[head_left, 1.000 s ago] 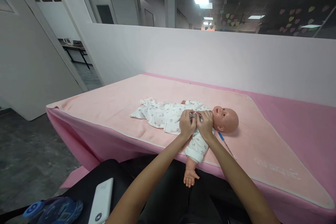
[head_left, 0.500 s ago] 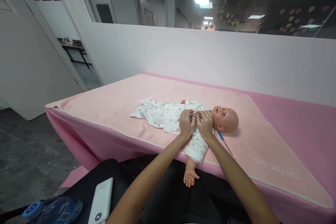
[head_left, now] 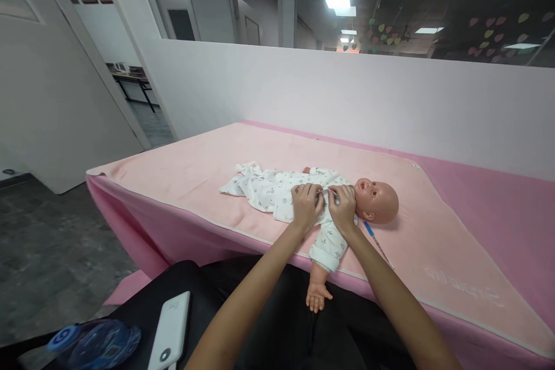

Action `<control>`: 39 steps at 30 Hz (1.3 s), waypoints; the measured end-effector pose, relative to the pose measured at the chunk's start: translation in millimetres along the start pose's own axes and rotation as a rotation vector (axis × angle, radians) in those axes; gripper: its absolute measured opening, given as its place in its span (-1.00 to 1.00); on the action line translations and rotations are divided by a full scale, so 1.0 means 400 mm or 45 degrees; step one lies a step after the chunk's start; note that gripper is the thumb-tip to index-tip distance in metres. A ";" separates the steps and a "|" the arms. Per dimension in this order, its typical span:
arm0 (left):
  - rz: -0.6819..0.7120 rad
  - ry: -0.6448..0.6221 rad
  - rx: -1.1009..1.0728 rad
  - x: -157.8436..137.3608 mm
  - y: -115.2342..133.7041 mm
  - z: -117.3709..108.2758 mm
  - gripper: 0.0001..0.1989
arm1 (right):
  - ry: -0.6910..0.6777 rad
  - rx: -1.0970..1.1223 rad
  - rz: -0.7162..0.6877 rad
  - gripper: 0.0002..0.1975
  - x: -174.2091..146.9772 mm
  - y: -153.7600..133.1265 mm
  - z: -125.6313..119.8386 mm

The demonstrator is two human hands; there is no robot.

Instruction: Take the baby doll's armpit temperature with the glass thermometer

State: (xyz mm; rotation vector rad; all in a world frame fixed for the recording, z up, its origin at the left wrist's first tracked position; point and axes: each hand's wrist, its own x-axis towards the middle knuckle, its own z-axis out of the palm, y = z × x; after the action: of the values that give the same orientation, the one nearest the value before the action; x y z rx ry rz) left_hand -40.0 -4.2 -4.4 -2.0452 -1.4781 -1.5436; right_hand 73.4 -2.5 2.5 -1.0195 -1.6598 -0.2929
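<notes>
One doll (head_left: 376, 202) lies on one pink blanket (head_left: 186, 167).
Left of the doll, I see blanket running wide to its edge; over the doll, left hand (head_left: 306, 207) and right hand (head_left: 342, 208) both pinch one shirt (head_left: 328, 240); one doll arm (head_left: 319, 286) overhangs the near edge; rightmost, beside the doll, one blue-ended stick (head_left: 378, 243).

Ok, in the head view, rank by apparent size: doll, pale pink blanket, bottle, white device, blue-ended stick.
1. Pale pink blanket
2. Doll
3. Bottle and white device: unsure, they look alike and sit near the camera
4. Blue-ended stick
</notes>
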 end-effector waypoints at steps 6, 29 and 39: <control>-0.085 -0.153 0.011 0.005 -0.085 -0.077 -0.90 | -0.012 0.018 -0.015 -0.88 -0.001 -0.002 -0.002; -0.223 0.112 -0.038 -0.007 -0.098 -0.067 -0.82 | 0.009 0.001 -0.017 -0.85 -0.004 0.005 0.002; -0.262 0.033 -0.055 -0.004 -0.090 -0.071 -0.76 | -0.010 0.000 -0.015 -0.85 -0.004 0.004 -0.001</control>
State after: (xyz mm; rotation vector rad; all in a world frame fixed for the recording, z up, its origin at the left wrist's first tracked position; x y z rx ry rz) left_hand -85.9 -6.1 -7.2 -1.9388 -1.7060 -1.6835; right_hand 74.9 -2.7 0.8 -1.0122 -1.6735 -0.2968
